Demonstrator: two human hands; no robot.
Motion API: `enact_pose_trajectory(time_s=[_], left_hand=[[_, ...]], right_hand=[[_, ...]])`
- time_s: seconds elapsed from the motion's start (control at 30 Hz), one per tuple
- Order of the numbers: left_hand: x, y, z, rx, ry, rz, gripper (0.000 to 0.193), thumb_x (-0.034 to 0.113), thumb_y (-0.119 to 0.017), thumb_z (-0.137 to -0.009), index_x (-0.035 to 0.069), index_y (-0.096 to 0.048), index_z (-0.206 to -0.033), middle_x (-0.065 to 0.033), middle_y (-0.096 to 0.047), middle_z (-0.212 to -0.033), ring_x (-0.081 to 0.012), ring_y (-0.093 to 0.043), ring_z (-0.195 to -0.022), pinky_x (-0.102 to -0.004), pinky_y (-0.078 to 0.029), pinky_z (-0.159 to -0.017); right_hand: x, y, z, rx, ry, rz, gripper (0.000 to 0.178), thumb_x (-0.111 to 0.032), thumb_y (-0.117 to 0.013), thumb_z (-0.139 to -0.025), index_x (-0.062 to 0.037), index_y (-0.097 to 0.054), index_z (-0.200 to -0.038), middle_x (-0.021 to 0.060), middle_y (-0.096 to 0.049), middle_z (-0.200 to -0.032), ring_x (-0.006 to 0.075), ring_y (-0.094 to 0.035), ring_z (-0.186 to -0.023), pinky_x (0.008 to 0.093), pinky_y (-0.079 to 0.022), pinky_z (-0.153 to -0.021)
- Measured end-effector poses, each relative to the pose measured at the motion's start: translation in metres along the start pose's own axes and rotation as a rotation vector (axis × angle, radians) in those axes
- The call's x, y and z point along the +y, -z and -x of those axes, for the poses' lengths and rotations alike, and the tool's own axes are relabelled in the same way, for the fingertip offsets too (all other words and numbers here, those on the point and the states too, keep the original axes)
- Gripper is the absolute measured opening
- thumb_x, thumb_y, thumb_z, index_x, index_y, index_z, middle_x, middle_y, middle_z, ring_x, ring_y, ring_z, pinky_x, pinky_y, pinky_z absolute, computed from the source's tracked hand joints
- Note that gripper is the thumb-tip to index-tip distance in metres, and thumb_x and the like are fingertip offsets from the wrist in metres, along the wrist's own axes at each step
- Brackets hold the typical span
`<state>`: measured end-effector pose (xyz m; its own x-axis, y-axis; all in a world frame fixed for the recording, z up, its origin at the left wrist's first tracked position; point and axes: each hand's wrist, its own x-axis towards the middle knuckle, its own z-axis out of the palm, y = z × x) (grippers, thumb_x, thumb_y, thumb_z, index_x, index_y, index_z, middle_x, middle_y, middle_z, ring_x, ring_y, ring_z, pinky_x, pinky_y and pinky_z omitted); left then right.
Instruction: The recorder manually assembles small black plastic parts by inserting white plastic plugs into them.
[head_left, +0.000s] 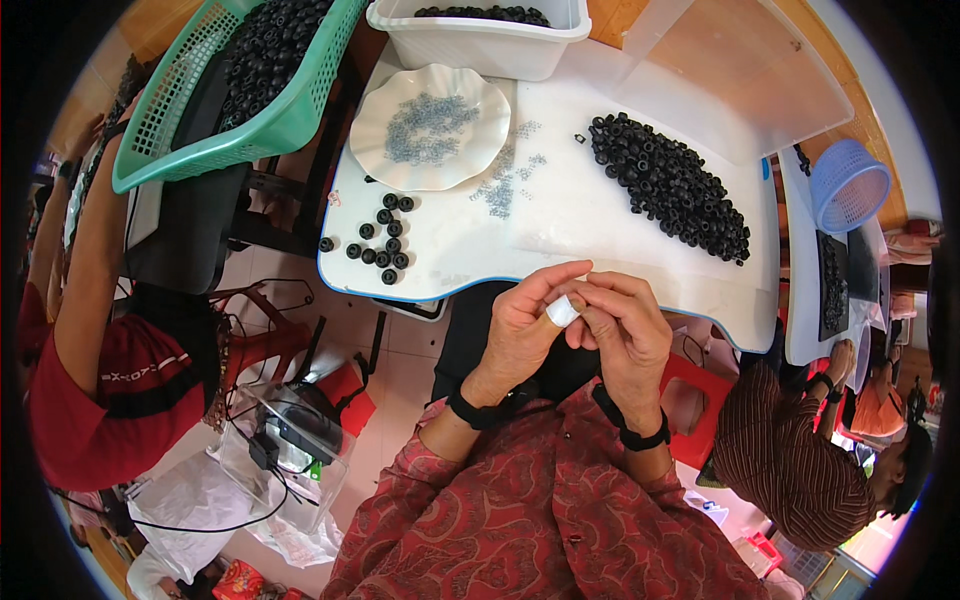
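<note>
My left hand (522, 325) and my right hand (628, 325) meet just off the table's near edge, fingertips pinched together. White tape (563, 311) wraps a digit of the left hand. Whatever the fingertips hold is too small or hidden to make out. Ahead on the white table (560, 190) lies a long heap of small black ring-like parts (670, 185), to the right. At the left, several round black parts (389, 259) sit loose near the edge. A wavy-rimmed white plate (370, 140) carries many tiny clear pieces (430, 128), with more clear pieces (498, 195) spilled beside it.
A white bin (480, 45) of black parts stands at the back, and a green basket (215, 160) full of them at the far left. A clear plastic panel (745, 75) is at the back right, near a blue basket (850, 185). Other people sit on both sides.
</note>
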<state>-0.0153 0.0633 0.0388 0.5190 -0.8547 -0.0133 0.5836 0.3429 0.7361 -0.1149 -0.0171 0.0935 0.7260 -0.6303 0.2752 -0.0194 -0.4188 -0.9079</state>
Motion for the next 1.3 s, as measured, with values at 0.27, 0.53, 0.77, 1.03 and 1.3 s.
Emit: enact_pose_trajectory(time_s=[0.27,0.53,0.77,1.03,1.3], left_hand=[[-0.001,0.001,-0.001,-0.012,0.056,-0.003,0.030,0.006,-0.060,-0.097,-0.004,-0.060,-0.125,-0.0052,-0.066,-0.088,-0.0082,-0.059,-0.067,-0.0217,-0.051,-0.063],[0.000,0.000,0.000,-0.015,0.105,0.066,0.029,0.006,-0.061,-0.096,-0.004,-0.063,-0.124,-0.0037,-0.066,-0.085,-0.0078,-0.059,-0.070,-0.0212,-0.051,-0.064],[0.002,-0.002,0.000,0.000,0.109,0.020,0.031,0.004,-0.061,-0.094,-0.004,-0.063,-0.124,-0.0057,-0.067,-0.092,-0.0096,-0.060,-0.073,-0.0225,-0.051,-0.067],[0.001,0.005,-0.001,-0.065,0.090,0.189,0.033,0.005,-0.063,-0.094,-0.004,-0.061,-0.126,-0.0086,-0.067,-0.096,-0.0104,-0.059,-0.075,-0.0263,-0.056,-0.072],[0.007,0.003,0.000,-0.073,0.099,0.357,0.037,0.010,-0.064,-0.094,-0.003,-0.058,-0.128,-0.0146,-0.067,-0.110,-0.0121,-0.060,-0.077,-0.0315,-0.058,-0.077]], right_hand=[[0.009,0.003,0.003,0.054,0.004,-0.002,0.017,0.007,-0.061,-0.091,0.0011,-0.067,-0.105,0.0115,-0.063,-0.108,0.0119,-0.066,-0.071,0.0204,-0.052,-0.055],[0.013,0.004,0.006,0.084,-0.029,0.034,0.013,0.008,-0.062,-0.090,0.0021,-0.065,-0.102,0.0117,-0.063,-0.108,0.0122,-0.065,-0.071,0.0222,-0.053,-0.057],[0.013,0.000,0.007,0.102,-0.001,-0.006,0.015,0.009,-0.062,-0.089,0.0024,-0.064,-0.103,0.0120,-0.063,-0.107,0.0127,-0.066,-0.074,0.0221,-0.054,-0.058],[0.011,0.001,0.009,0.117,-0.120,-0.088,0.023,0.004,-0.057,-0.095,0.0024,-0.060,-0.118,0.0101,-0.064,-0.109,0.0119,-0.064,-0.089,0.0233,-0.053,-0.076],[0.004,0.002,0.011,0.030,-0.146,-0.004,0.031,-0.012,-0.046,-0.104,0.0035,-0.052,-0.131,0.0103,-0.064,-0.111,0.0119,-0.060,-0.097,0.0250,-0.050,-0.086]])
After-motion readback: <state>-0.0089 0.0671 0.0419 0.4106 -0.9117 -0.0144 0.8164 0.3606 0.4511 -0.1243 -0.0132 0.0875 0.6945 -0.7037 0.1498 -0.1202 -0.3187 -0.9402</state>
